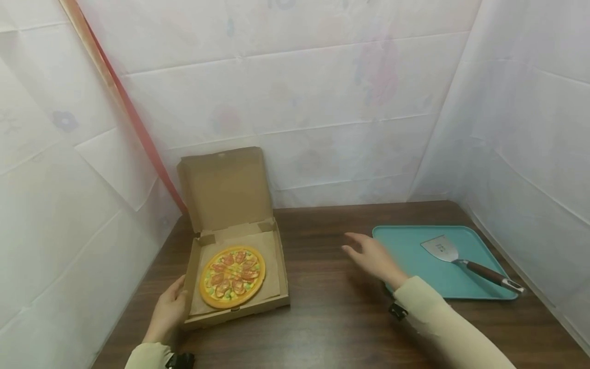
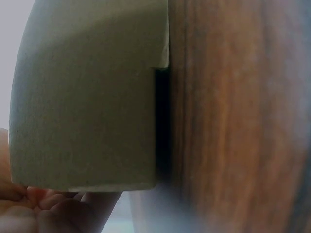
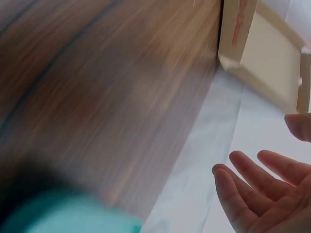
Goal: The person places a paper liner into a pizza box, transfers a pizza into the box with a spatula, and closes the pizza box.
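A cardboard pizza box (image 1: 235,309) stands with its lid raised on the left of the table. Inside it, on a brown paper liner, lies a round pizza (image 1: 232,277) with a yellow crust and several reddish toppings. My left hand (image 1: 167,312) grips the box's left wall near the front corner. In the left wrist view the box's side (image 2: 87,107) covers part of that hand's fingers. Beside the tray's left edge, my right hand (image 1: 372,258) is over the table with fingers loosely spread, holding nothing; the right wrist view shows its fingers (image 3: 262,182) apart.
To the right lies a teal tray (image 1: 401,246). A spatula (image 1: 440,248) with a wooden handle rests across it, handle end over the front right corner. White sheeting (image 1: 322,102) walls the dark wooden table (image 1: 318,328) at the back and both sides.
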### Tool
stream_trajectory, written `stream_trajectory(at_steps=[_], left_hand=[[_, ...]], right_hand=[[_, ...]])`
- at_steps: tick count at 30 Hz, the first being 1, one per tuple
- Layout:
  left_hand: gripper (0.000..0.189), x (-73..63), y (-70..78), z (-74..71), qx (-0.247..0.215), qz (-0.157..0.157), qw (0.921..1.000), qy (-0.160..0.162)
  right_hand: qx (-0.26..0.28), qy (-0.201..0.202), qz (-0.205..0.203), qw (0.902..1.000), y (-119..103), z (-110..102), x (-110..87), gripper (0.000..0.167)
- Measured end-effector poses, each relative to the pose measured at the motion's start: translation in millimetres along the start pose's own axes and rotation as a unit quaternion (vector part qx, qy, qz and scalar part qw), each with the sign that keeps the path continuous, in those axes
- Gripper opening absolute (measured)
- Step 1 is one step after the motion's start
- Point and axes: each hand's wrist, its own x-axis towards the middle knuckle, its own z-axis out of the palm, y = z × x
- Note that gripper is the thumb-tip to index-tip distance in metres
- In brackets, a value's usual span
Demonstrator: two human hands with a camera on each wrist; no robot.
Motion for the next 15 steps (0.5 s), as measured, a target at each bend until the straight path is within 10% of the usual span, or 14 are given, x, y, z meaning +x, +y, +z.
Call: stream_trajectory(at_steps=[15], left_hand=[[0.056, -0.4, 0.8, 0.4, 0.001, 0.003, 1.0, 0.0]], right_hand=[[0.084, -0.06, -0.046, 0.9936, -55.9, 69.9, 33.6, 0.054]])
